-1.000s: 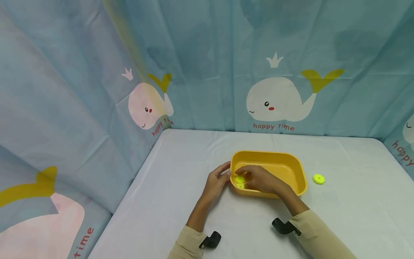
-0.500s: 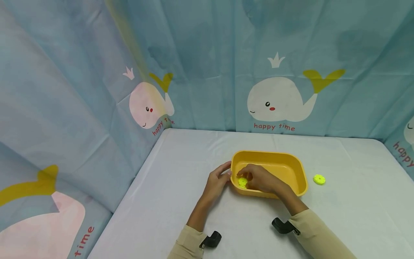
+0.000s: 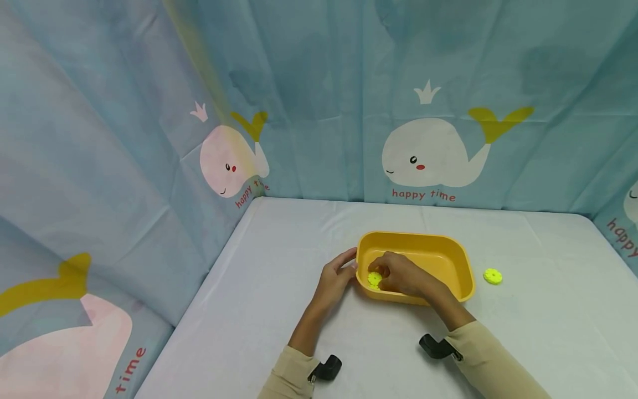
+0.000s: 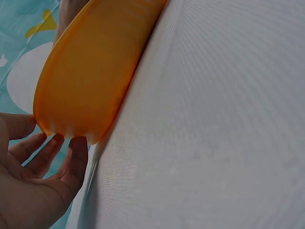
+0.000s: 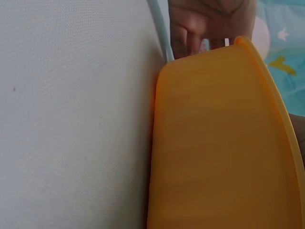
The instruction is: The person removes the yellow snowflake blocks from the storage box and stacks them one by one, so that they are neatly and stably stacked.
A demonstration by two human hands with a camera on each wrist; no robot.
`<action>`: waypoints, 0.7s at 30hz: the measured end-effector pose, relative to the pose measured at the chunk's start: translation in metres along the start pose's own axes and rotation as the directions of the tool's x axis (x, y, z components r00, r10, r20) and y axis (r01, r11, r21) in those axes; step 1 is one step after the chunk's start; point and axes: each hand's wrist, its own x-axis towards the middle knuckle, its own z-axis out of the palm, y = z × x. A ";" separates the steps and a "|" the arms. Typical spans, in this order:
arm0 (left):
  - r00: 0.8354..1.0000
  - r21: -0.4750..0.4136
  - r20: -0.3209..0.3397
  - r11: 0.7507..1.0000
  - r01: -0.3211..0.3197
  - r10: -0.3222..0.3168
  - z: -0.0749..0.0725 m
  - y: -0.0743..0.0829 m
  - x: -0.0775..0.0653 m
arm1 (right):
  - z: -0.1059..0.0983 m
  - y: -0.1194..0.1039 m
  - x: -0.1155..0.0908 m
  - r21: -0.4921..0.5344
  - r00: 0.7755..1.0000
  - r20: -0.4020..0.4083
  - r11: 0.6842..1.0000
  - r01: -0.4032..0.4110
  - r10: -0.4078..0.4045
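From the left, the slanting edge of the white cloth-covered counter (image 3: 259, 266) meets light-blue fabric (image 3: 319, 83) printed with whales, and a wide stretch of cloth runs from that edge to the left hand (image 3: 333, 284). This hand reaches forward from a beige sleeve (image 3: 291, 374), fingers extended and spread, fingertips resting against the end wall of the yellow plastic rectangular tray (image 3: 394, 297) with rounded corners. Inside the tray's left end lie two neon-yellow discs: the scalloped upper disc (image 3: 374, 277) and, partly hidden at its near side, the lower disc (image 3: 374, 287). The right hand (image 3: 400, 274) crosses the near rim, bent downward, fingers and thumb curled round the upper disc. To its right is the tray's bare floor, then the right rim; just beyond, a lone neon-yellow scalloped disc (image 3: 493, 276) lies flat, with cloth extending rightward.
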 end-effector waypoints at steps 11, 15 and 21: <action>1.000 0.015 -0.015 1.000 0.009 -0.009 0.001 0.002 0.000 | -0.002 0.000 0.002 -0.032 0.999 0.031 0.999 0.021 -0.020; 1.000 0.002 -0.015 1.000 0.008 -0.008 0.001 0.001 0.001 | -0.003 0.002 0.000 -0.025 1.000 0.020 0.999 0.021 -0.021; 1.000 -0.001 -0.010 1.000 0.006 -0.006 0.001 0.000 0.001 | -0.003 0.004 -0.003 -0.004 1.000 -0.024 1.000 0.012 -0.012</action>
